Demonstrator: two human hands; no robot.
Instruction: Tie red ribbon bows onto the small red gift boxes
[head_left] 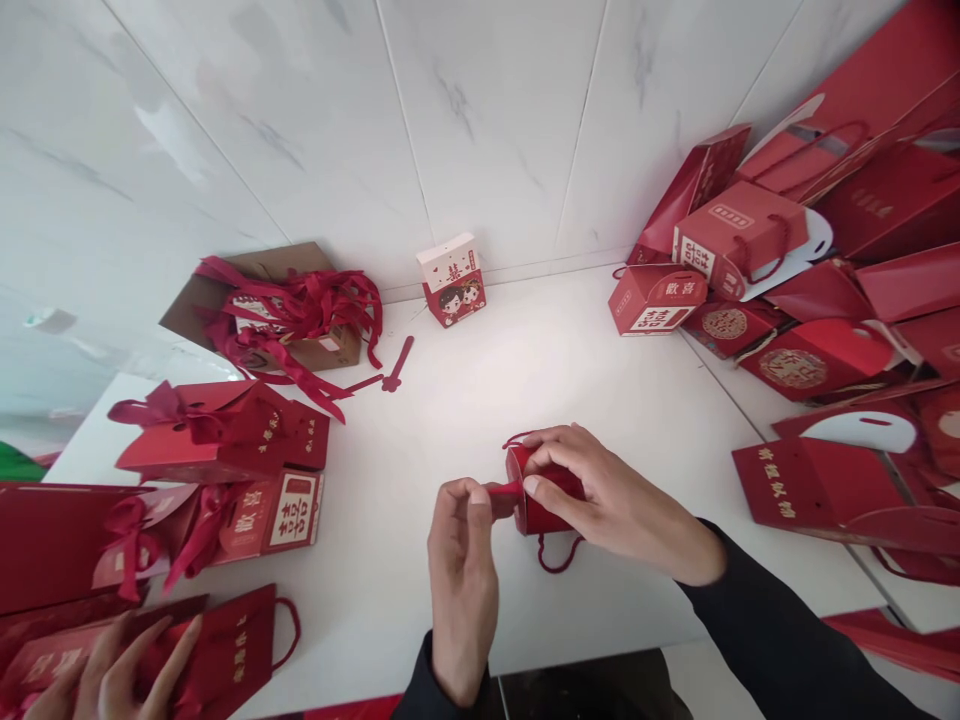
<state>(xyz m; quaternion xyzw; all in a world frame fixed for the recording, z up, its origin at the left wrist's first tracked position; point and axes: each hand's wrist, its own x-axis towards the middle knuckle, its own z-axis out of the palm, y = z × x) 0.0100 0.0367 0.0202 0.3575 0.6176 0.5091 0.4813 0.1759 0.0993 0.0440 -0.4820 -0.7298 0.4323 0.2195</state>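
Nearest the camera, a dark right sleeve [795, 630] is stretched in from the lower right corner over the white table [360, 610], and at its end a small red box [546, 515] is steadied on the tabletop by the right hand [600, 490]. The grip of that hand is curled over the box, with the fingers laid across the top and the thumb pressed near the end that faces the left hand [461, 545]. By the grip of the left hand a red ribbon [505, 490] is pinched between thumb and fingers, right beside that end; whether it is tied or threaded there cannot be told. The box is judged to be light and made of thin card, stiff along its folded edges but easily dented across its panels, so it is best held lightly around the body, with the pressure spread over several fingers. The ribbon is expected to be soft and rather slippery (a similar limpness is shown by the tangle of red ribbons [330, 295] farther back), so a firm pinch close to the box is favoured. The cord handle [559, 567], looped out on the near side, is judged a poor hold, since the box could be left to swing or tip.
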